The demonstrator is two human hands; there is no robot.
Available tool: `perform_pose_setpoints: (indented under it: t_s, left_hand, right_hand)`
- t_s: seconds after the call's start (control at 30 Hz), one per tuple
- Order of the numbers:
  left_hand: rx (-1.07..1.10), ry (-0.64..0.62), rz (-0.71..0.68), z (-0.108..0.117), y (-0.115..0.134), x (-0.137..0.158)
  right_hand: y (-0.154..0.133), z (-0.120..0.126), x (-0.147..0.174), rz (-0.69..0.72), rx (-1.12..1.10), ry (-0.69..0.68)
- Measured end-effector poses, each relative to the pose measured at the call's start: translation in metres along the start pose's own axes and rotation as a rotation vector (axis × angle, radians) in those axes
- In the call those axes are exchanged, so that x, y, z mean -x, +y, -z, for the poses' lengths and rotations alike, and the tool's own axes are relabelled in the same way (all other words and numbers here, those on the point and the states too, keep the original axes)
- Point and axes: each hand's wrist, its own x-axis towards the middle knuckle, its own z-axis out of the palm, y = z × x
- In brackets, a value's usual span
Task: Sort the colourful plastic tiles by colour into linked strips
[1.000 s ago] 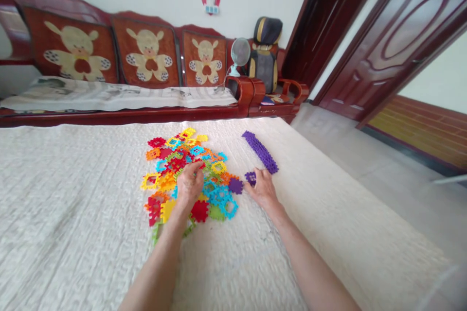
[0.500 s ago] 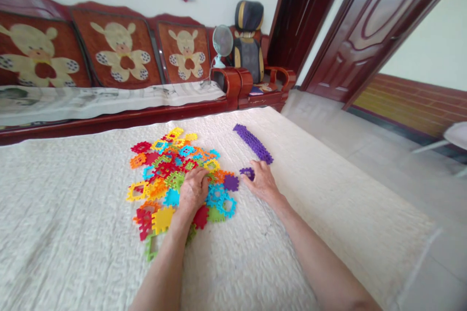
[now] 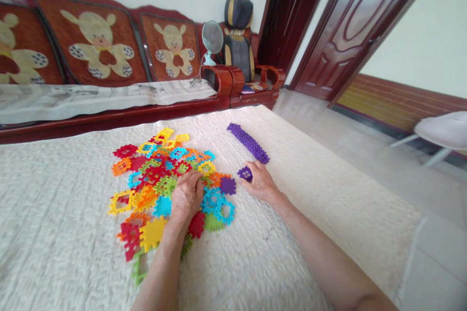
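Note:
My right hand [image 3: 260,182] is closed on a purple window-pattern interlocking tile [image 3: 244,174], pinched at its right edge between thumb and fingers, just above the white cover. Just beyond it lies a row of purple tiles [image 3: 248,143] standing packed face to face. My left hand [image 3: 187,194] rests on the pile of mixed tiles, its fingers curled down; what is under the fingertips is hidden. Around it are a green tile [image 3: 165,185], a yellow frame tile [image 3: 206,168] and blue frame tiles [image 3: 224,210]. A solid purple tile [image 3: 228,185] lies at the pile's right edge.
A white quilted cover [image 3: 65,180] spreads under everything. Behind it stand a wooden sofa with bear-patterned cushions [image 3: 100,48], a small fan [image 3: 212,38] and an armchair [image 3: 239,51]. A white stool [image 3: 445,131] is at the far right.
The view has swung a little to the right, so the sofa and pile sit farther left. The purple tile in my right hand is tilted up slightly more. My left hand stays on the pile.

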Motion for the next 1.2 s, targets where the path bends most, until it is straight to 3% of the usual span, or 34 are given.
perform_pose_setpoints:
  t_s: [0.07,0.13,0.3,0.47,0.9,1.07,1.2]
  left_hand:
    - [-0.011,0.008,-0.007,0.0,0.0,0.0]
    - [-0.017,0.015,-0.016,-0.001,-0.001,0.0]
    - [-0.028,0.023,-0.029,-0.001,-0.002,-0.001]
    - [-0.04,0.021,-0.034,-0.001,-0.003,-0.001]
    - [-0.015,0.032,-0.035,-0.004,-0.006,-0.001]
    - [-0.021,0.032,-0.048,-0.005,-0.008,0.0]
    - [-0.018,0.028,-0.045,-0.003,-0.005,0.0]
  right_hand:
    - [0.005,0.003,-0.002,0.071,-0.06,0.008]
    - [0.014,0.007,-0.003,0.103,-0.116,0.106]
    - [0.053,0.007,-0.008,-0.122,-0.143,0.421]
    - [0.075,0.0,-0.013,-0.183,-0.143,0.392]
    - [0.077,-0.007,-0.019,-0.192,-0.046,0.356]
    - [0.072,-0.003,-0.02,-0.129,-0.026,0.402]
    - [0.037,0.004,-0.013,0.077,-0.129,0.399]
